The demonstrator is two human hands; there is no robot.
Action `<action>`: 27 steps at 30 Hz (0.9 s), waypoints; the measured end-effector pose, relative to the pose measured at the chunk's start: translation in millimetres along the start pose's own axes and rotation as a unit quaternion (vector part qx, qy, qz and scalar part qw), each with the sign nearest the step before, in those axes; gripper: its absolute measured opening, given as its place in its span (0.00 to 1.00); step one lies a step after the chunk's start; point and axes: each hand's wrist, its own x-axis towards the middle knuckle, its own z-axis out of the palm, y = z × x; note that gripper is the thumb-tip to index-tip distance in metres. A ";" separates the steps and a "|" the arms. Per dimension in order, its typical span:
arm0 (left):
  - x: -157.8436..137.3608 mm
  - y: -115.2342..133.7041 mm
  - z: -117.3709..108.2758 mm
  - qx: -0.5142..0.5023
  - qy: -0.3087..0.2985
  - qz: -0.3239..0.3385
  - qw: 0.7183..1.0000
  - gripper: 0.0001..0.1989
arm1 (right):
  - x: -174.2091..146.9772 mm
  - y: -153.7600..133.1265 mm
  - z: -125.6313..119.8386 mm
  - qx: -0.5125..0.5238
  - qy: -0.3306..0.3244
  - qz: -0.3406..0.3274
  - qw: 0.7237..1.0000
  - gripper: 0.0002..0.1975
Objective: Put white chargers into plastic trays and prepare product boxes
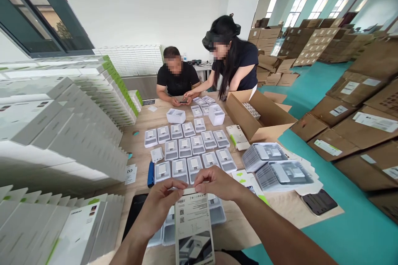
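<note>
A white printed product box (194, 225) stands upright close to me, its printed side facing me. At its top edge, my left hand (166, 196) pinches the left side of the flap. My right hand (214, 182) closes on the right side of the same flap. Beyond my hands, rows of grey plastic trays (197, 145) lie on the wooden table (139, 140), with small white items in them. More trays lie partly hidden beneath my hands and the box.
Tall stacks of white boxes (56, 124) line the left. At right are stacked filled trays (284, 174), a black phone (319, 202) and an open carton (261, 112). Two people (238, 60) work at the far side. A blue object (151, 174) lies left of the trays.
</note>
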 end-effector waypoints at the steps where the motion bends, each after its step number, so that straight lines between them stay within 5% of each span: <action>1: -1.4 -2.7 -0.5 0.003 -0.008 0.009 1.000 0.11 | -1.0 0.1 -1.5 -0.003 0.002 -0.004 1.000 0.10; 10: -47.1 -29.1 -1.5 -0.047 0.030 0.090 0.994 0.07 | -33.4 7.1 15.5 -0.046 -0.072 0.027 0.996 0.14; 16: -80.9 -32.8 -16.8 0.041 0.109 0.068 0.991 0.14 | -8.4 11.0 47.1 -0.050 -0.151 0.094 0.983 0.27; 21: -107.6 -56.2 -32.8 0.002 0.139 0.032 0.990 0.20 | 16.3 0.9 81.5 -0.064 -0.198 0.077 0.975 0.24; 27: -115.3 -67.8 -37.9 0.013 0.143 0.053 0.988 0.16 | 29.6 -22.2 102.7 -0.175 -0.244 0.009 0.954 0.18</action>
